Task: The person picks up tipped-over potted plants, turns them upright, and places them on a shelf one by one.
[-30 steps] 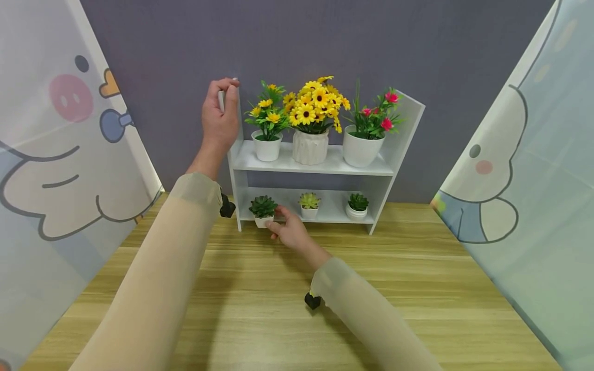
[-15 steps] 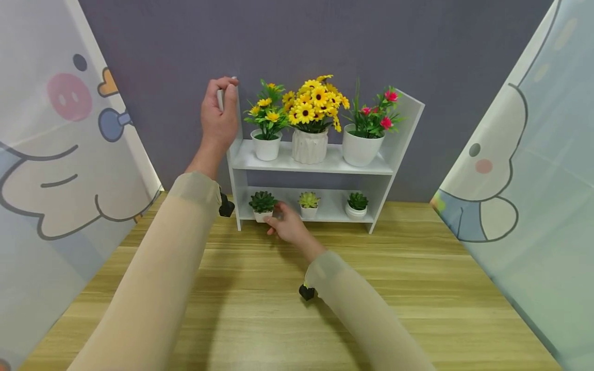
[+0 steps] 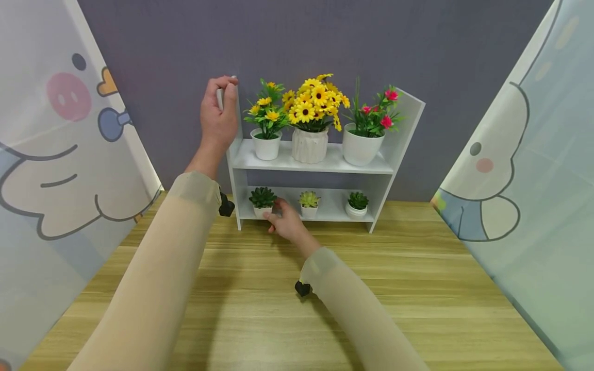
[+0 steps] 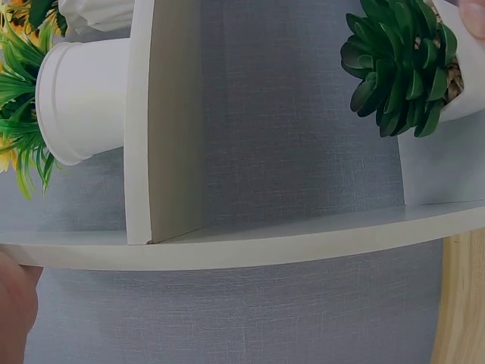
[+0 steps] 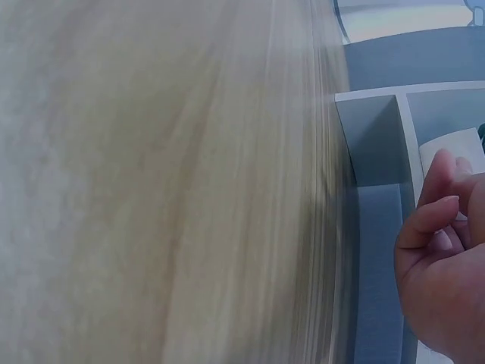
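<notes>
At the left end of the lower tier of a white two-tier shelf (image 3: 315, 166) is a dark green succulent in a white pot (image 3: 262, 198). My right hand (image 3: 289, 223) holds that pot from its right side, thumb at the front. In the left wrist view the succulent's leaves (image 4: 398, 64) face out beside the pot. The right wrist view shows my right hand (image 5: 447, 258) with curled fingers by the white pot. My left hand (image 3: 219, 117) grips the top of the shelf's left side panel (image 3: 234, 183), fingers over its edge.
A light green succulent (image 3: 309, 201) and another dark green one (image 3: 357, 202) stand along the lower tier. Above are pots of yellow flowers (image 3: 266, 116), sunflowers (image 3: 312, 105) and red flowers (image 3: 371, 121). A grey wall (image 3: 464, 103) backs the wooden table (image 3: 417, 288).
My right hand has moved the potted dark green succulent up and back, from in front of the lower tier's edge to over the tier. The left hand stays on the side panel.
</notes>
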The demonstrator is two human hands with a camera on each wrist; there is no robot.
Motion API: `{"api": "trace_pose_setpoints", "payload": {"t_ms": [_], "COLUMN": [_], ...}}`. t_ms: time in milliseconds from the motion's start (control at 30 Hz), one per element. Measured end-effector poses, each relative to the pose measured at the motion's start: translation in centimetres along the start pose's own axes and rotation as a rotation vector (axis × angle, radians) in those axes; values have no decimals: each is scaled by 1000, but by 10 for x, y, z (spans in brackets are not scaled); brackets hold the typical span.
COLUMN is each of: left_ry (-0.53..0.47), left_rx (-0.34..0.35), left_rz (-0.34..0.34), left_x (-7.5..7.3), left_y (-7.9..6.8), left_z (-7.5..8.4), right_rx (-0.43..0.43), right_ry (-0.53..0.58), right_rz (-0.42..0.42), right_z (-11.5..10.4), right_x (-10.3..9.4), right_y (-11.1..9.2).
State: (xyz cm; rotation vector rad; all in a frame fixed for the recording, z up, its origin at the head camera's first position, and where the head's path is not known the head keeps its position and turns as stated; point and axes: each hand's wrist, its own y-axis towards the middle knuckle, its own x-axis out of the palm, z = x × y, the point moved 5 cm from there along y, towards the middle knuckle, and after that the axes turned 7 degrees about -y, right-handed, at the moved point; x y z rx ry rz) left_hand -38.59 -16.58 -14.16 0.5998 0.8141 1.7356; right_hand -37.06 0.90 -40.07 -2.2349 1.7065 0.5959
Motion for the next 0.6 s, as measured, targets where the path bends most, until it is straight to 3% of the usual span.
{"api": "trace_pose_setpoints", "payload": {"t_ms": [200, 600], "left_ry": [10, 17], "left_rx": [-2, -12], "left_rz": [-8, -8], "left_x": [-2, -1], "left_y": [8, 7], "left_z": [-18, -20], "right_rx": [32, 18], "right_ry": [27, 118], "right_rz": [-14, -42], "right_z": [1, 6], "right_x": [-1, 0], "right_y": [1, -1]}}
